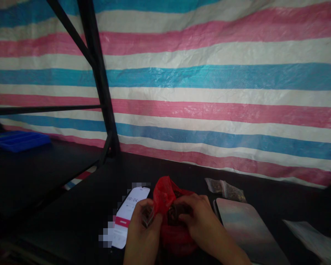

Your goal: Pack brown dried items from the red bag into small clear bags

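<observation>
A red plastic bag lies on the black table in front of me, holding something dark. My left hand pinches a small clear plastic bag at the red bag's left edge. My right hand has its fingers curled into the red bag's mouth, on the dark contents. A phone with a lit white and red screen lies flat just left of my left hand.
A shiny metal plate lies to the right of the hands, with small clear packets behind it and a clear sheet further right. A blue tray sits far left. A black frame post stands before a striped tarp.
</observation>
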`<state>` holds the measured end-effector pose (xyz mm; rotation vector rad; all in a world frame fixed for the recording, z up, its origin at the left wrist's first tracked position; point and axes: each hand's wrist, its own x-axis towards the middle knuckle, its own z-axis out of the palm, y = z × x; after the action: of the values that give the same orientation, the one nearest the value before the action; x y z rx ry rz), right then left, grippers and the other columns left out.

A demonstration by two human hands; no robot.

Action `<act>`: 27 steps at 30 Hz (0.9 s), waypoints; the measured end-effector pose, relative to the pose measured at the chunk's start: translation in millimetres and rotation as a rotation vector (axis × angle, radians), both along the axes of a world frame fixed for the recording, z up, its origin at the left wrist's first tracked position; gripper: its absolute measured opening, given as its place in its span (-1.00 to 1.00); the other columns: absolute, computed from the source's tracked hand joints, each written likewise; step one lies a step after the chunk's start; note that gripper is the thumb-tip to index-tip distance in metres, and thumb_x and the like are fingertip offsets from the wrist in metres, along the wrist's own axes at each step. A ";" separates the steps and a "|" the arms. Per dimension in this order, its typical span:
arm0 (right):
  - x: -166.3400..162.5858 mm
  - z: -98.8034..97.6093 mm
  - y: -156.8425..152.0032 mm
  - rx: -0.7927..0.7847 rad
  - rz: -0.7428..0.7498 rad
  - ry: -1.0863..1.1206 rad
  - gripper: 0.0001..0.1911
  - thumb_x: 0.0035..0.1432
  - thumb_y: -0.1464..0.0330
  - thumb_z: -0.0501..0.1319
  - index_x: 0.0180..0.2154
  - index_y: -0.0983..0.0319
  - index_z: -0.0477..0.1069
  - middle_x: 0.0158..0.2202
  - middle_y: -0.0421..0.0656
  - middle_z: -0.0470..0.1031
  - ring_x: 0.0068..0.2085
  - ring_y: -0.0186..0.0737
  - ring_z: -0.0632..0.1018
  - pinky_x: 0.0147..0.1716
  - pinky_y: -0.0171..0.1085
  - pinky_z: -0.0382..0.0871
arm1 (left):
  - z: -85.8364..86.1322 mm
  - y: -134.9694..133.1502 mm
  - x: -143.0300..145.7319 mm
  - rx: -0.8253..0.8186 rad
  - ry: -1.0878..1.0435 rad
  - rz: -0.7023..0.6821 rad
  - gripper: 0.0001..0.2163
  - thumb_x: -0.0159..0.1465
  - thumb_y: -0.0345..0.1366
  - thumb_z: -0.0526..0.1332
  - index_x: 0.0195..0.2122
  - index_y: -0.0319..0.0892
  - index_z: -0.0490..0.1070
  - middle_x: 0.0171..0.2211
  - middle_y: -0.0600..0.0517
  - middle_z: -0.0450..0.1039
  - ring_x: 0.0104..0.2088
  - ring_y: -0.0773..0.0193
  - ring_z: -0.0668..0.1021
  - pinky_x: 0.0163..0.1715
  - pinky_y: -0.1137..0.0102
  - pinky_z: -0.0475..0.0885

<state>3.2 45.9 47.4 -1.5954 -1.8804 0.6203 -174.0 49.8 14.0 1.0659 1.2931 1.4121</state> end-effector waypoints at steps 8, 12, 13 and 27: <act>-1.5 3.3 -1.4 0.001 -0.021 -0.012 -0.57 0.12 0.56 0.25 -0.08 0.03 0.70 -0.13 -0.16 0.69 0.01 0.03 0.56 0.10 -0.02 0.37 | 0.9 -1.7 5.2 0.017 -0.025 0.021 -0.74 0.12 -0.18 0.39 -0.22 -0.11 0.42 -0.32 0.07 0.55 -0.29 0.13 0.61 -0.20 0.24 0.55; 1.1 9.3 -1.3 -0.015 -0.019 -0.015 -0.60 0.12 0.54 0.24 -0.11 0.07 0.70 -0.16 -0.16 0.71 0.00 0.06 0.60 0.13 0.04 0.38 | 5.3 -6.7 16.0 0.076 0.043 0.034 -0.71 0.15 -0.12 0.41 -0.21 -0.09 0.38 -0.34 0.07 0.50 -0.31 0.15 0.57 -0.25 0.27 0.52; 3.1 9.2 -1.1 -0.017 -0.019 -0.001 -0.61 0.13 0.53 0.24 -0.10 0.07 0.70 -0.14 -0.15 0.72 0.01 0.07 0.61 0.14 0.06 0.39 | 5.7 -8.5 19.2 0.086 0.056 0.042 -0.72 0.19 -0.10 0.38 -0.20 -0.08 0.37 -0.33 0.07 0.49 -0.31 0.15 0.56 -0.25 0.27 0.52; 19.6 33.1 -8.5 0.003 0.107 0.469 -0.77 0.27 0.29 0.25 -0.09 0.15 0.62 -0.04 -0.06 0.72 0.04 0.02 0.68 0.14 -0.03 0.54 | 0.9 -28.1 40.6 0.257 0.242 0.123 -0.64 0.35 -0.16 0.11 0.15 -0.06 0.27 0.10 -0.11 0.41 0.17 -0.03 0.46 0.21 0.06 0.34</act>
<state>22.8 37.5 80.5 -1.2184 -1.6146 0.9444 -133.5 21.7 15.0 1.3837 1.3941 1.6116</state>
